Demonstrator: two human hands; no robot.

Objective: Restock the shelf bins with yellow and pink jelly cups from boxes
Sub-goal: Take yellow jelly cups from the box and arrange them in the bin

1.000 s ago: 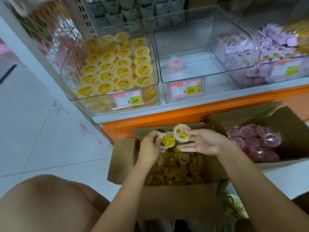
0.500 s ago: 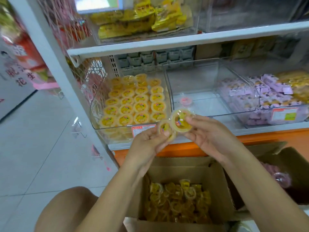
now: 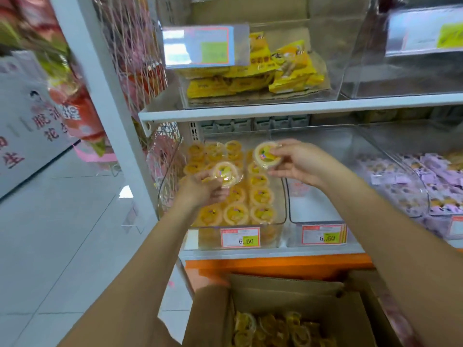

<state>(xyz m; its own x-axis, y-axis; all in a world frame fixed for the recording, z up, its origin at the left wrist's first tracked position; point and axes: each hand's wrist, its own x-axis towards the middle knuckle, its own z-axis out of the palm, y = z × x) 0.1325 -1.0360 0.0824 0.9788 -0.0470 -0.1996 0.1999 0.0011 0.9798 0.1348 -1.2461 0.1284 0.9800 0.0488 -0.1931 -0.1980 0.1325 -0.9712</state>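
Both hands are raised over the left clear bin (image 3: 208,239) on the lower shelf, each with 1 cup. The left hand (image 3: 200,189) pinches a yellow jelly cup (image 3: 225,172) by its rim, fingers curled around it, foil lid facing up, low over the middle rows of the stocked yellow cups (image 3: 260,196). The right hand (image 3: 298,162) grips a second yellow cup (image 3: 266,154) between thumb and fingertips, tilted so the lid faces the camera, higher and toward the back right of the same bin. The 2 held cups are near each other but apart. The stocked cups lie lid-up in about 3 columns, and a price label (image 3: 240,237) reading 6.60 sits on the bin's front. Just to the right, the neighbouring bin (image 3: 318,211) holds what looks like 1 pink cup (image 3: 298,187) (too blurred to be sure) and carries its own 6.60 label (image 3: 323,237). Below the orange shelf edge, an open cardboard box (image 3: 288,289) holds loose yellow cups (image 3: 273,329). Farther right lie purple packets (image 3: 426,176), and yellow packets (image 3: 250,78) fill a bin on the shelf above.
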